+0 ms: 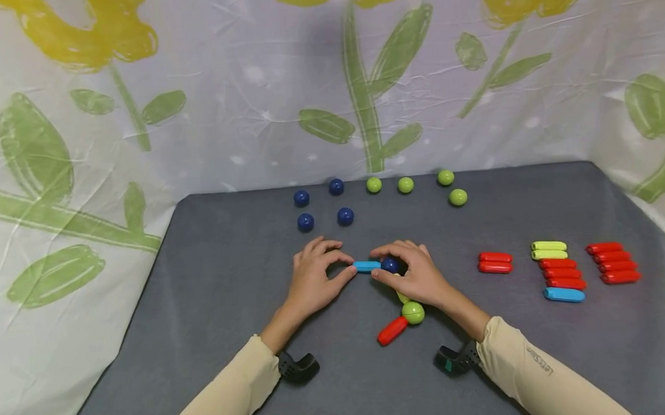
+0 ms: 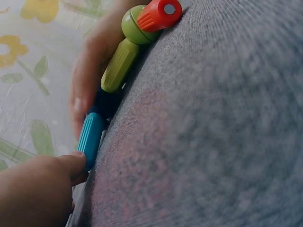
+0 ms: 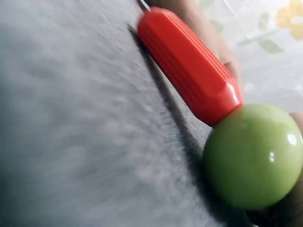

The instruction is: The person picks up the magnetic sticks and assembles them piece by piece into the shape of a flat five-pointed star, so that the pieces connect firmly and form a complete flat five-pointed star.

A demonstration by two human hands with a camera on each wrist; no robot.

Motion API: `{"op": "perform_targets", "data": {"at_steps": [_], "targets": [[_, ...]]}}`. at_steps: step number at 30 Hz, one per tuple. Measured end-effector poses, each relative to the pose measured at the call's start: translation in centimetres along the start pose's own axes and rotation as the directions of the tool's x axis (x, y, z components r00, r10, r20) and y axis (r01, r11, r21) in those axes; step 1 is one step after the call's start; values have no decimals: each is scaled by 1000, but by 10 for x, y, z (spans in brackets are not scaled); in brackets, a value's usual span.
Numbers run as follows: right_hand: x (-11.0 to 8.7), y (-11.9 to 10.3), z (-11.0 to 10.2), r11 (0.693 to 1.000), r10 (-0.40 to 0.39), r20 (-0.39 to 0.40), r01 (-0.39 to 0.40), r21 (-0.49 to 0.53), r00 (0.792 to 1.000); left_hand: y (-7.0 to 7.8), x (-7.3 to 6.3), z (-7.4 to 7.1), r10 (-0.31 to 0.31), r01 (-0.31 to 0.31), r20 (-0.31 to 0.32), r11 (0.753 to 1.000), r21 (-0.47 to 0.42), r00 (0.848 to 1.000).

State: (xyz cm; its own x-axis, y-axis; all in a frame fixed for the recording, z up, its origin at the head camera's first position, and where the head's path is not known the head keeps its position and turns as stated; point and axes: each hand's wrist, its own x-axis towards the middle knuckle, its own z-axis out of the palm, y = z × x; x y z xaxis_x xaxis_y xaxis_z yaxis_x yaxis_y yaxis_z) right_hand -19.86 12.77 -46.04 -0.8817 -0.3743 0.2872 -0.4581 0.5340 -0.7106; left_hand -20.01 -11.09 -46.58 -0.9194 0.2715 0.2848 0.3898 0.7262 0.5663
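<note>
In the head view my left hand (image 1: 312,279) pinches the left end of a light blue magnetic rod (image 1: 366,266) between thumb and fingers. The rod's other end meets a dark blue ball (image 1: 391,265), which my right hand (image 1: 421,278) holds between thumb and fingertips. A yellow-green rod (image 2: 119,66) runs on from that ball in the left wrist view, partly hidden by my right hand in the head view. It joins a green ball (image 1: 412,313), and a red rod (image 1: 392,331) is attached there. The right wrist view shows the red rod and green ball up close.
Several dark blue balls (image 1: 306,222) lie toward the back, with several green balls (image 1: 405,185) to their right. Red rods (image 1: 495,262), yellow-green rods (image 1: 548,250) and a blue rod (image 1: 564,294) lie in groups at the right of the grey table (image 1: 217,373). A flowered cloth (image 1: 239,112) hangs behind.
</note>
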Motion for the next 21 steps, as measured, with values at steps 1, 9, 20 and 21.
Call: {"op": "perform_targets", "data": {"at_steps": [1,9,20,21], "targets": [[2,0,1,1000,-1,3,1,-4,1000,0,0,0,-3,3,4,1000,-3,1000],[6,-1,0,999,25,-13,-25,-26,1000,-2,5,0,-131,111,-131,982,-153,983],[3,1,2,1000,7,-44,-8,-18,999,-18,15,-15,-257,201,-251,953,-226,933],[3,1,2,1000,8,-43,-8,-17,999,-18,17,-15,-242,190,-247,958,-216,938]]}}
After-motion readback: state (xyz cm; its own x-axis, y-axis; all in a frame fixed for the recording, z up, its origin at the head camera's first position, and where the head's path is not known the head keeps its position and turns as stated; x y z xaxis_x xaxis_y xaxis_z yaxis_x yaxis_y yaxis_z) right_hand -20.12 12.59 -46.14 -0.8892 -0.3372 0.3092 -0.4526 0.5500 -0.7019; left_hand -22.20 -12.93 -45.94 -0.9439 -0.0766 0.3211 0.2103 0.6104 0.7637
